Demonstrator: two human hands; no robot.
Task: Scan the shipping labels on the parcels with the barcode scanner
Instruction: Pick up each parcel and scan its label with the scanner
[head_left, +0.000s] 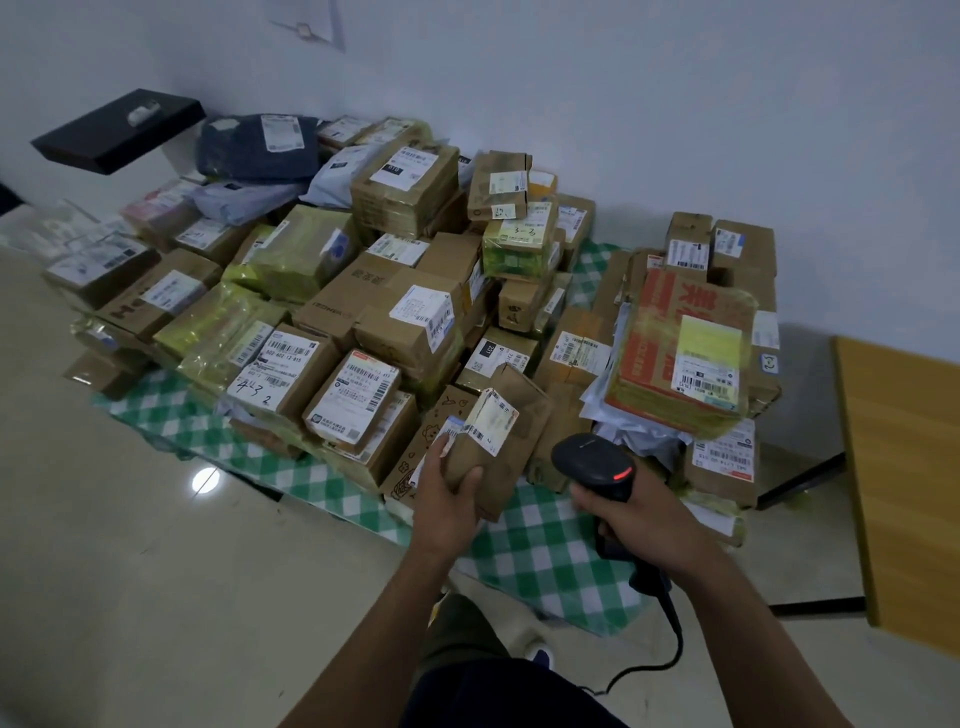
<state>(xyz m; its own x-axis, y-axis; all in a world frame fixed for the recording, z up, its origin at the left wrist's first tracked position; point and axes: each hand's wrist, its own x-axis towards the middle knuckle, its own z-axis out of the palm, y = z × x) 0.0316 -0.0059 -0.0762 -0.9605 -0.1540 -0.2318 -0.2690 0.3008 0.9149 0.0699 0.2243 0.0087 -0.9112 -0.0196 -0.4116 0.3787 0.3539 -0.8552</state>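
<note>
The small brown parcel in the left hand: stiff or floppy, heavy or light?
Probably light: the left hand holds the small brown parcel up alone, by its lower end. Likely stiff: its cardboard edges look straight, not sagging.

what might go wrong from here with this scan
The label wraps over an edge of the small parcel gripped by the left hand, so its barcode may read badly.
Other labelled boxes lie face up right behind it, so the scanner in the right hand might catch a wrong code.
The scanner's cable hangs loose toward the floor and could snag.
</note>
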